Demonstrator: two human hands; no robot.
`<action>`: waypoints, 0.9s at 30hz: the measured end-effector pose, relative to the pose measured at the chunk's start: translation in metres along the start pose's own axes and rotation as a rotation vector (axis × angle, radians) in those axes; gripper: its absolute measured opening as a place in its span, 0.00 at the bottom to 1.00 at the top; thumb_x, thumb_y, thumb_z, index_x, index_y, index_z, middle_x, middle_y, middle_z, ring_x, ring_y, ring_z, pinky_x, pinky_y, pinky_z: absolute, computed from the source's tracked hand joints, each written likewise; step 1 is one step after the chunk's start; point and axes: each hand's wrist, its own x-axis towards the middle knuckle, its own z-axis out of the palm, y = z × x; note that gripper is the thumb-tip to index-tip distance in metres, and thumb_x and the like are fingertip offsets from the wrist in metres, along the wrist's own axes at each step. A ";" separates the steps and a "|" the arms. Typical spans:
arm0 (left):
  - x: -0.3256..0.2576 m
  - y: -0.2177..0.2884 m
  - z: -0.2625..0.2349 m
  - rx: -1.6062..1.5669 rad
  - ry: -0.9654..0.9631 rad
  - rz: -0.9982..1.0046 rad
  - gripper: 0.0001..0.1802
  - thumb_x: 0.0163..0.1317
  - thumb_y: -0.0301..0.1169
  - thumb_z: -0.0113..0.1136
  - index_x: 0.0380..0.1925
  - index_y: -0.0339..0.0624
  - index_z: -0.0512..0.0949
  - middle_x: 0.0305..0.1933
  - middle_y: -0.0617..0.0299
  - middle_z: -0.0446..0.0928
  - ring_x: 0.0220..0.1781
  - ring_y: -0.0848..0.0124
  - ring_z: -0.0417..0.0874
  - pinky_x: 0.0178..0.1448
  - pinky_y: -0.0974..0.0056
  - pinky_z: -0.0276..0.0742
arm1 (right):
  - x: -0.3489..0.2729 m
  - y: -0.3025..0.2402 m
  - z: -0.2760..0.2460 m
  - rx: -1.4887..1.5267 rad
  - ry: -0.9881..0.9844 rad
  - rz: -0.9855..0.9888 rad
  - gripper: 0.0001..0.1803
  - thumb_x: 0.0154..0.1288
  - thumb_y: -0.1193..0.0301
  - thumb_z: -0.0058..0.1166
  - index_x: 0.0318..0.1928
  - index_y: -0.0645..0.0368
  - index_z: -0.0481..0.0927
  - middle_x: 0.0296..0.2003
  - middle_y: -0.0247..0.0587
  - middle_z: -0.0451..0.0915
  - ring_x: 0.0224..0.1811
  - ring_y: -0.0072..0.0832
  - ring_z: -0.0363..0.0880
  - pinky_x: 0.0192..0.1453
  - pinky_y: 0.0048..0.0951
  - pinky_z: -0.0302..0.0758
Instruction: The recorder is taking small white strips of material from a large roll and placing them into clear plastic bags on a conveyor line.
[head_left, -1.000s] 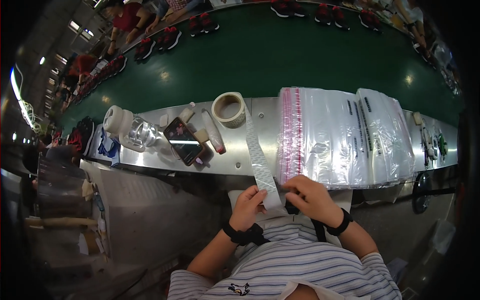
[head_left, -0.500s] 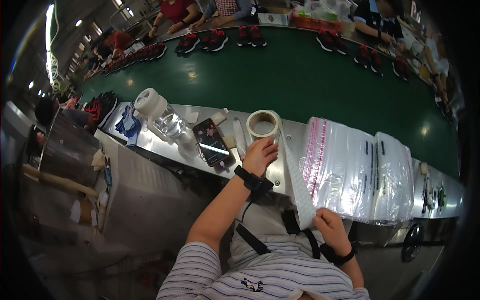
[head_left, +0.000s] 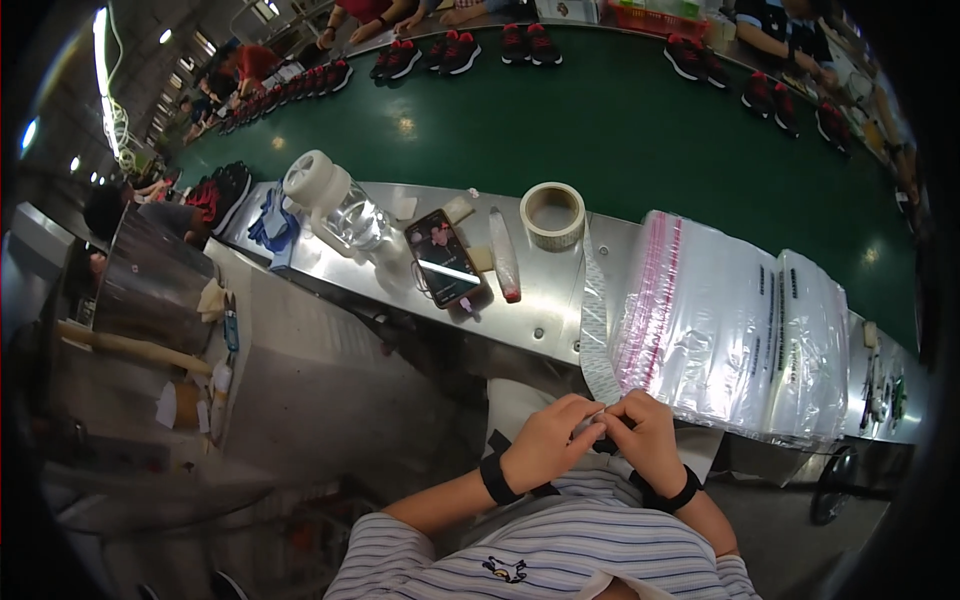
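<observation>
A cream roll of tape (head_left: 553,240) lies on the metal ledge, and its pale printed strip (head_left: 594,325) runs down over the ledge's edge toward me. My right hand (head_left: 645,437) is closed in a pinch at the lower end of this strip. Beside it, fingertips meeting the right ones, my left hand (head_left: 548,440) is closed on the strip's end too; a small greyish bit shows between the fingers. Just right of the strip lie stacked clear plastic bags (head_left: 710,330) with pink zip edges.
Left on the metal ledge (head_left: 520,325) are a slim clear tool with a red tip (head_left: 505,260), a phone (head_left: 443,260), a water bottle (head_left: 358,218) and blue gloves (head_left: 272,230). Beyond the green belt (head_left: 450,130), black-and-red shoes (head_left: 455,52) stand near co-workers.
My left hand has come down from beside the tape roll to meet my right hand at the strip's end. The view has shifted slightly.
</observation>
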 end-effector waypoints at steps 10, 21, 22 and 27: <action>0.019 -0.009 -0.029 -0.200 0.050 -0.193 0.06 0.60 0.27 0.56 0.31 0.34 0.76 0.24 0.66 0.74 0.26 0.82 0.74 0.30 0.75 0.70 | -0.014 0.000 -0.012 -0.207 -0.094 -0.108 0.07 0.48 0.70 0.62 0.21 0.57 0.78 0.20 0.39 0.73 0.22 0.35 0.72 0.26 0.32 0.67; 0.077 -0.003 0.030 0.252 -0.137 0.519 0.18 0.57 0.35 0.57 0.44 0.36 0.73 0.48 0.53 0.75 0.55 0.58 0.71 0.54 0.58 0.68 | 0.037 0.045 -0.061 -0.763 0.601 -0.252 0.15 0.45 0.69 0.63 0.31 0.60 0.71 0.38 0.46 0.72 0.43 0.43 0.70 0.45 0.36 0.66; 0.077 -0.006 0.037 0.428 -0.244 0.445 0.22 0.57 0.38 0.57 0.47 0.36 0.71 0.51 0.53 0.73 0.58 0.56 0.68 0.58 0.55 0.64 | 0.038 0.047 -0.060 -0.771 0.610 -0.250 0.15 0.45 0.69 0.63 0.31 0.60 0.71 0.38 0.46 0.72 0.43 0.43 0.70 0.45 0.36 0.66; 0.075 -0.004 0.040 0.532 -0.191 0.468 0.23 0.57 0.42 0.55 0.47 0.36 0.71 0.48 0.52 0.75 0.55 0.57 0.71 0.56 0.53 0.64 | 0.039 0.066 -0.059 -0.858 0.593 -0.118 0.12 0.47 0.73 0.59 0.31 0.61 0.70 0.39 0.46 0.71 0.43 0.42 0.68 0.47 0.38 0.64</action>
